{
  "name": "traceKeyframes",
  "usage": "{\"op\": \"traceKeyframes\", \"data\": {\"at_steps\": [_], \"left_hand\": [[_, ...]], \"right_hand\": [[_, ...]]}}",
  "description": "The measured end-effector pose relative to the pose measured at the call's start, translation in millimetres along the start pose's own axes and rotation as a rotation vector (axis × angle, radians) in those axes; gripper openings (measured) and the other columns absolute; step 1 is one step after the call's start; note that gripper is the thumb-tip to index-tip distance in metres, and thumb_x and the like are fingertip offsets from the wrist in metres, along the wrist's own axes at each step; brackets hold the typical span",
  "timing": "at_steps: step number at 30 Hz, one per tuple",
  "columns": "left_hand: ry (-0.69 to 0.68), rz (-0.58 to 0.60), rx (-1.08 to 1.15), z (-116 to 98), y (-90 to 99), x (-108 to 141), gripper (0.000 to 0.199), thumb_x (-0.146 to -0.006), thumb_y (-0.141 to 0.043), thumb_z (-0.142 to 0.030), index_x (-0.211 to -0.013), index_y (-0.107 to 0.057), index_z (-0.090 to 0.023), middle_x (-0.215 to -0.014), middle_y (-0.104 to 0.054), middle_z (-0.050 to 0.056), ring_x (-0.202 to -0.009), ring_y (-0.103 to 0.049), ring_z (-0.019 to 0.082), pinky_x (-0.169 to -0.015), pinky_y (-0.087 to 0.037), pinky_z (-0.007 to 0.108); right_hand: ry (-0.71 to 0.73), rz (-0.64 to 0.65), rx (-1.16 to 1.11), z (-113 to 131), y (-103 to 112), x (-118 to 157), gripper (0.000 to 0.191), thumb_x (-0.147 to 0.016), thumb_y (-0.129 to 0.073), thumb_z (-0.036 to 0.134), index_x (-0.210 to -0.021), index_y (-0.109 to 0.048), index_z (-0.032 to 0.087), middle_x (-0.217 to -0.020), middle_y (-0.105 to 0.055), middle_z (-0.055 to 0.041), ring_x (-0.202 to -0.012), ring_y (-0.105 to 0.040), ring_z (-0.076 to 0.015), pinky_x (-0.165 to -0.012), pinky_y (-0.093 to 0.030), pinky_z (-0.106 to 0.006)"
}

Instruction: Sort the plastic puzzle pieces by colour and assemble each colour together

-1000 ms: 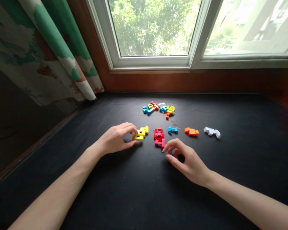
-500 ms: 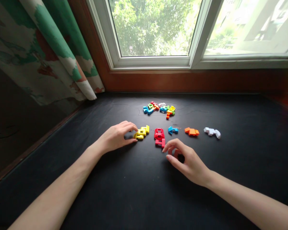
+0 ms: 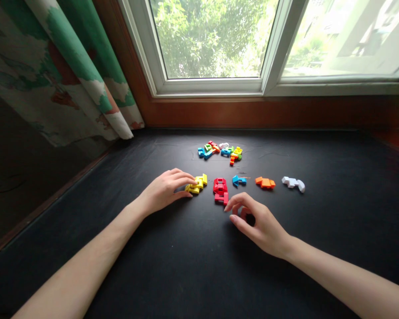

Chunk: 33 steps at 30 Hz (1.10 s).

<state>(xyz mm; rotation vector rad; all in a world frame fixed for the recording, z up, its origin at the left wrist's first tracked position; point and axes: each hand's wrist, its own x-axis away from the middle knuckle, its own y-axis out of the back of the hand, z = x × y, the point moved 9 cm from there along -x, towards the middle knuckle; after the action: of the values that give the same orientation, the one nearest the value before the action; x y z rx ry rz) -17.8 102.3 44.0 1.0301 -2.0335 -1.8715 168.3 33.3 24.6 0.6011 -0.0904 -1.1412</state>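
My left hand rests at the left side of a group of yellow plastic pieces, its fingertips over them and the thumb at their near edge. My right hand is curved with thumb and fingers apart, holding nothing, just right of and nearer than the red pieces. To the right of the red ones lie blue pieces, orange pieces and white pieces, in a row on the black tabletop.
Farther back lies a mixed pile of coloured pieces, with more beside it. A patterned curtain hangs at the left. Behind the table is a window with a white frame.
My left hand's fingers have moved slightly right, farther over the yellow pieces. My right hand has stayed almost still.
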Motion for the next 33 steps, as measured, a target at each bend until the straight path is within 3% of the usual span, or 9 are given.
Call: {"op": "traceKeyframes", "data": {"at_steps": [8,18,23,27,33], "left_hand": [[0.009,-0.004,-0.009,-1.9,-0.2,-0.1,0.029,-0.090,-0.066,-0.036,-0.116,-0.066,-0.022,-0.118,-0.072,0.007,-0.103,-0.064,0.023,-0.092,-0.052,0.037],[0.148,-0.135,-0.002,-0.7,14.7,-7.8,0.027,-0.096,-0.056,-0.033,-0.117,-0.064,-0.019,-0.117,-0.070,0.010,-0.109,-0.062,0.025,-0.096,-0.051,0.042],[0.273,-0.050,-0.156,13.0,6.7,-43.7,0.022,-0.094,-0.058,-0.030,-0.111,-0.065,-0.018,-0.116,-0.068,0.009,-0.108,-0.061,0.026,-0.096,-0.050,0.041],[0.383,-0.067,-0.216,33.4,-0.3,-82.4,0.024,-0.093,-0.059,-0.031,-0.108,-0.065,-0.013,-0.112,-0.066,0.014,-0.106,-0.060,0.029,-0.092,-0.050,0.041],[0.462,-0.087,-0.319,46.3,-16.8,-114.4,0.022,-0.084,-0.071,-0.028,-0.096,-0.067,-0.011,-0.114,-0.060,0.020,-0.114,-0.051,0.040,-0.097,-0.039,0.055]], "right_hand": [[-0.010,0.003,-0.004,-0.4,-0.1,-0.1,0.011,-0.092,-0.056,0.020,-0.103,-0.056,0.020,-0.098,-0.064,-0.0044,-0.074,-0.059,-0.0136,-0.064,-0.051,-0.026],[-0.002,-0.004,0.029,1.6,2.7,0.2,0.010,-0.091,-0.055,0.019,-0.100,-0.057,0.021,-0.093,-0.064,-0.0033,-0.073,-0.059,-0.0140,-0.064,-0.050,-0.026],[0.004,0.010,0.017,1.6,2.4,2.2,0.010,-0.091,-0.055,0.018,-0.101,-0.057,0.021,-0.092,-0.064,-0.0029,-0.074,-0.059,-0.0143,-0.065,-0.050,-0.026],[0.009,0.000,0.015,2.9,3.6,2.5,0.010,-0.091,-0.055,0.017,-0.100,-0.057,0.020,-0.090,-0.063,-0.0026,-0.074,-0.059,-0.0140,-0.065,-0.050,-0.026],[0.017,-0.011,0.007,3.1,5.3,1.4,0.012,-0.088,-0.056,0.014,-0.098,-0.057,0.020,-0.089,-0.064,-0.0022,-0.075,-0.060,-0.0142,-0.064,-0.050,-0.025]]}}
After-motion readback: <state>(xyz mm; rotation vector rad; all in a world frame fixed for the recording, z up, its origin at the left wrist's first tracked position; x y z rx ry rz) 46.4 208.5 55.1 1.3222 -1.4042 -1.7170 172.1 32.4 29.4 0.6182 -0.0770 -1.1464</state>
